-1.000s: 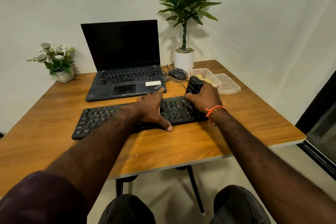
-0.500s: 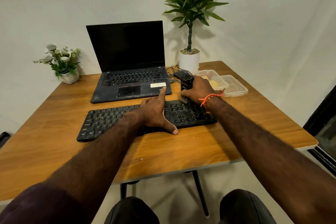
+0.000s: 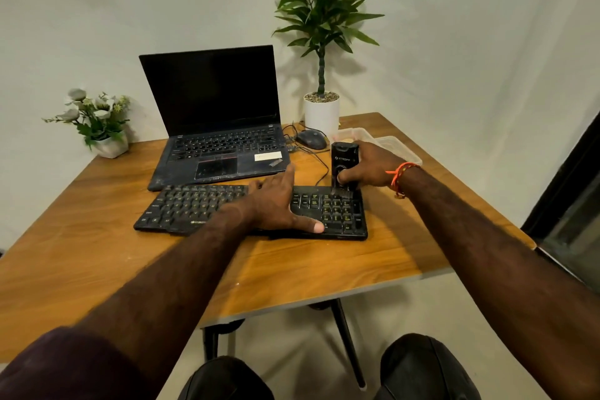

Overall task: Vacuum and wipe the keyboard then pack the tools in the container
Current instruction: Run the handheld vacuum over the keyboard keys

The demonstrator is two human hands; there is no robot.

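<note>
A black keyboard [image 3: 194, 208] lies across the middle of the wooden table [image 3: 308, 269]. My left hand [image 3: 276, 201] rests flat on its middle, fingers spread and thumb at the front edge. My right hand [image 3: 370, 164] grips a small black handheld vacuum [image 3: 344, 159] upright, with its brush end on the keyboard's far right corner and my thumb on its round button. A clear plastic container [image 3: 357, 134] and its lid [image 3: 399, 144] lie just behind my right hand, partly hidden.
An open black laptop [image 3: 214, 127] stands behind the keyboard. A mouse [image 3: 311, 139] with a trailing cable lies right of it. A tall potted plant [image 3: 321, 107] stands at the back, a small flower pot [image 3: 104, 136] at the back left. The table's edge runs close on the right.
My right hand has moved the vacuum from the numeric keys back and right to the keyboard's far corner and stood it upright. My left hand has stayed on the keyboard.
</note>
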